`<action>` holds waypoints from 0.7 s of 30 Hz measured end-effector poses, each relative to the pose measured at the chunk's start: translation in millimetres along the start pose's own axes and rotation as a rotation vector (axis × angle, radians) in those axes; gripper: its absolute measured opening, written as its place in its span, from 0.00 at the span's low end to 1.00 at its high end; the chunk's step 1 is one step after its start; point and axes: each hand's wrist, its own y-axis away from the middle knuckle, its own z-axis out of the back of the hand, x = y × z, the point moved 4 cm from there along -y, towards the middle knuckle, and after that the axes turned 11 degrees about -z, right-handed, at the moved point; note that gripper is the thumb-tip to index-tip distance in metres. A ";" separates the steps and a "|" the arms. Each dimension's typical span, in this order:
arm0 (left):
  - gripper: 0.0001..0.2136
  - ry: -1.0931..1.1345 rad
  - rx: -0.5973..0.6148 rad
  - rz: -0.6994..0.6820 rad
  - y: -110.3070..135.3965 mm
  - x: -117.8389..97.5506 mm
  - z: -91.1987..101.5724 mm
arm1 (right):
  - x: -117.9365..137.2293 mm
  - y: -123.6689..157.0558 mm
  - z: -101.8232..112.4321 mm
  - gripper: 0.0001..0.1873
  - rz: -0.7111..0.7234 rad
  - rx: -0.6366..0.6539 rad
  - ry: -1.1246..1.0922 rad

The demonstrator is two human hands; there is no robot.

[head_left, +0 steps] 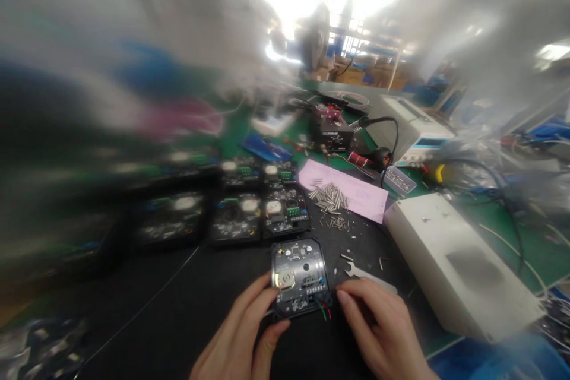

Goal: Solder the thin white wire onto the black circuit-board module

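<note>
A black octagonal circuit module (299, 276) lies flat on the dark mat near me, with a round metal part on its left and short red and green wires (323, 309) sticking out at its near right corner. My left hand (247, 335) grips the module's near left edge between thumb and fingers. The fingertips of my right hand (378, 329) touch its near right corner beside the wires. A small flat metal wrench (365, 275) lies just beyond my right hand.
Several more black modules (262, 208) sit in rows behind. A pink sheet (360, 196) holds a pile of small metal pins (329, 197). A white box (458, 264) stands at right, a soldering station (333, 133) and white instrument (414, 127) further back. The left side is blurred.
</note>
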 end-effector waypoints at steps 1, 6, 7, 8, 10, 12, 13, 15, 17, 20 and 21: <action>0.18 0.004 0.014 0.006 0.3 0.6 0.7 | 1.5 0.9 5.7 0.05 0.015 -0.029 0.007; 0.17 0.051 0.026 0.001 -0.3 -0.6 4.6 | -4.9 1.7 31.5 0.03 -0.048 -0.134 0.060; 0.16 0.061 0.011 -0.010 -1.0 -1.5 5.9 | -8.3 0.3 34.3 0.02 -0.071 -0.143 0.073; 0.16 0.066 0.005 -0.017 -1.9 -2.4 6.9 | -11.6 -1.8 36.1 0.03 -0.087 -0.149 0.092; 0.16 0.061 0.001 -0.022 -3.7 -4.2 8.5 | -17.0 -7.6 37.1 0.04 -0.102 -0.144 0.142; 0.16 0.047 0.005 -0.020 -5.2 -6.2 9.8 | -20.5 -14.5 35.6 0.04 -0.107 -0.114 0.195; 0.16 0.039 0.008 -0.019 -5.7 -7.3 10.4 | -21.5 -17.7 34.6 0.05 -0.108 -0.095 0.220; 0.16 0.025 0.009 -0.022 -5.8 -9.5 11.7 | -22.9 -22.6 32.7 0.06 -0.105 -0.057 0.263; 0.16 0.018 0.022 -0.022 -4.6 -10.8 12.1 | -25.3 -25.0 31.4 0.08 -0.109 -0.023 0.304; 0.16 0.026 0.032 -0.012 -1.7 -11.2 12.4 | -32.2 -25.5 29.6 0.11 -0.127 0.009 0.364; 0.16 0.032 0.036 -0.003 -0.8 -11.1 12.3 | -35.0 -25.6 28.6 0.12 -0.138 0.018 0.381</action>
